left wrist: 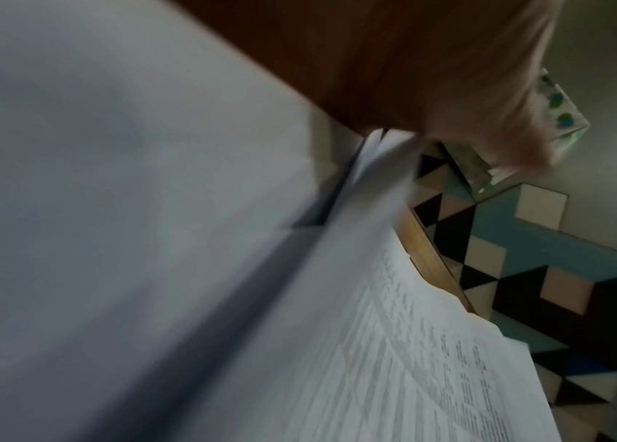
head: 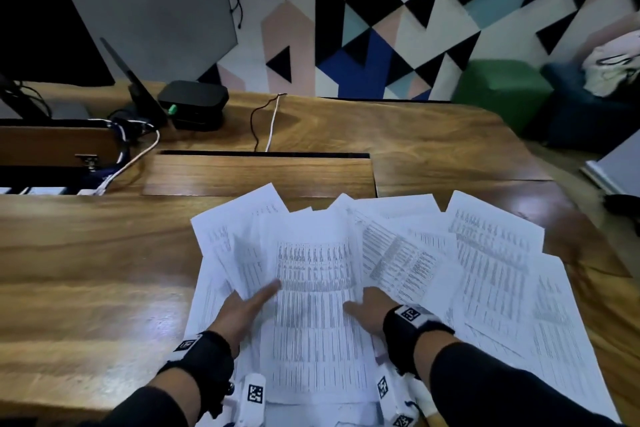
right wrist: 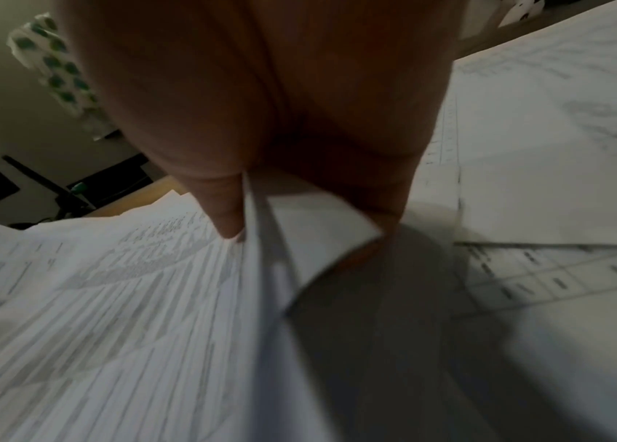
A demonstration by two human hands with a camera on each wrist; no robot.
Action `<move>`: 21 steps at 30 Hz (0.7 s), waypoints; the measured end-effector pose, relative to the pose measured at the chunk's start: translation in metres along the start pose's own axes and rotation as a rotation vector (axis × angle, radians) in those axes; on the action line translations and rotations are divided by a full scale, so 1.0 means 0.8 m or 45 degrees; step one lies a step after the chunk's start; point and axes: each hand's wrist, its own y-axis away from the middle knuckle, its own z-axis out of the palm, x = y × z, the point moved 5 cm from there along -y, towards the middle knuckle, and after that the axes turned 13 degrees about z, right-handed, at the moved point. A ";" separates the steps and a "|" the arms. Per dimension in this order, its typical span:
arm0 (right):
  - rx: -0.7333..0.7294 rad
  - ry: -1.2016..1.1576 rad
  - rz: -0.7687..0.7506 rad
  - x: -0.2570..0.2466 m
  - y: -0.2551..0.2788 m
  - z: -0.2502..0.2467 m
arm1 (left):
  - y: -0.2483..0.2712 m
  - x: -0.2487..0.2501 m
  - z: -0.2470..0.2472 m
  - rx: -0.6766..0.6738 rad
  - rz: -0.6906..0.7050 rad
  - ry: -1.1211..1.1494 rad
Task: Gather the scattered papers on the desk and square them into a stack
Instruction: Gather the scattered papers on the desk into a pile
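Pinching a centre sheaf (head: 313, 288) at both edges, my left hand (head: 244, 308) and right hand (head: 369, 310) leave printed sheets (head: 502, 270) fanned on the counter (head: 86, 270) right of my fingers; pulling now could snag them.

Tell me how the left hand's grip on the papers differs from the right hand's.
The left hand holds the centre bundle's left edge, thumb stretched long across the page; the right hand holds the right edge, thumb short. The right hand plainly pinches several sheets; the left wrist view is too blurred. Both lift the same bundle.
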 end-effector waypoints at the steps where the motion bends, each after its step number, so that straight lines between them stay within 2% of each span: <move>1: -0.011 0.029 -0.009 0.001 -0.001 -0.003 | -0.003 -0.004 -0.002 0.027 0.022 -0.047; 3: 0.107 -0.063 -0.033 0.006 -0.009 -0.026 | -0.005 -0.012 -0.009 0.096 0.027 -0.155; 5: 0.394 -0.207 -0.055 0.020 -0.015 -0.070 | -0.006 -0.014 -0.015 0.115 0.031 -0.181; 7: 0.646 -0.062 0.035 0.046 -0.022 -0.116 | -0.006 -0.013 -0.022 0.140 0.048 -0.208; 8: 0.688 0.047 0.091 0.059 -0.027 -0.132 | -0.006 -0.011 -0.024 0.156 0.062 -0.236; 10: 0.624 0.190 0.152 0.080 -0.044 -0.149 | -0.005 -0.008 -0.026 0.178 0.098 -0.269; 12: 0.529 0.179 0.181 0.090 -0.055 -0.152 | -0.008 -0.007 -0.025 0.191 0.120 -0.284; 17: 0.541 0.054 0.413 0.102 -0.072 -0.149 | -0.014 -0.007 -0.023 0.211 0.134 -0.365; 21: 0.476 0.130 0.347 0.095 -0.078 -0.131 | -0.017 -0.009 -0.022 0.217 0.130 -0.386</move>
